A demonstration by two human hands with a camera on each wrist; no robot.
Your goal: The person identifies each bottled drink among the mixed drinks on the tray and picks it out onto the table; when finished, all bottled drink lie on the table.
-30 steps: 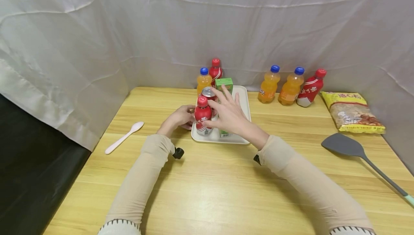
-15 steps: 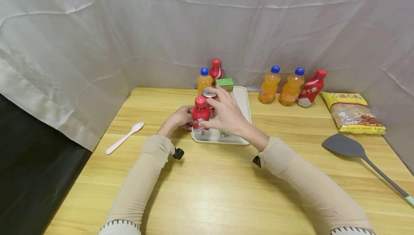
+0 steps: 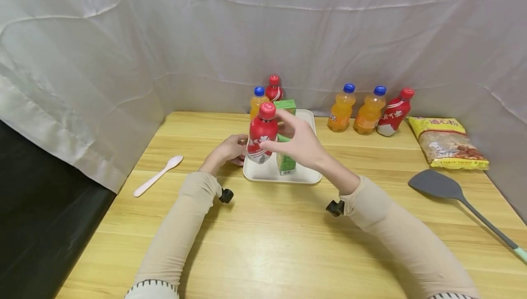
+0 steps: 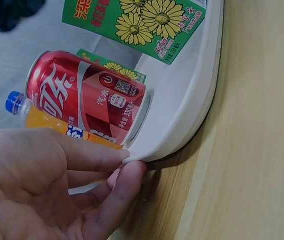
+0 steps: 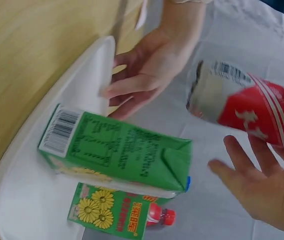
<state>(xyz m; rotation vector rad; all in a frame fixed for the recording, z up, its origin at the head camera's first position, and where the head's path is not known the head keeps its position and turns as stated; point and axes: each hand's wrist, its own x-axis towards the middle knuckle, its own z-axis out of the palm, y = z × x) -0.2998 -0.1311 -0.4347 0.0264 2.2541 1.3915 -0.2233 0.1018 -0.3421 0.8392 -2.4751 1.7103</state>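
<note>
Near the middle of the table (image 3: pixel 267 235), my shallow white tray (image 3: pixel 306 173) holds a red can (image 4: pixel 86 97) at ten o'clock, a front green carton (image 3: pixel 287 164) at six and a back green carton (image 3: pixel 285 104) at twelve. Toward eleven o'clock rise an orange bottle (image 3: pixel 257 104) and a second red bottle (image 3: pixel 273 92); their bases are hidden, so I cannot tell whether the tray bears them.

My right hand (image 3: pixel 303 142) grips the red bottle (image 3: pixel 262 130), slightly tilted and clear of the tray, over its nine-o'clock side. My left hand (image 3: pixel 229 149) pinches the tray's rim at nine o'clock. Off at two o'clock stand two more orange bottles (image 3: pixel 341 108) with a third red bottle (image 3: pixel 394 113) leaning beside them, and a yellow bag (image 3: pixel 448 142) lies at three.

Half a second ago the red bottle was lower, with the can's silver top showing behind it; now it is higher and hides the can from my head view. My right hand has risen with it, while my left stays put.
</note>
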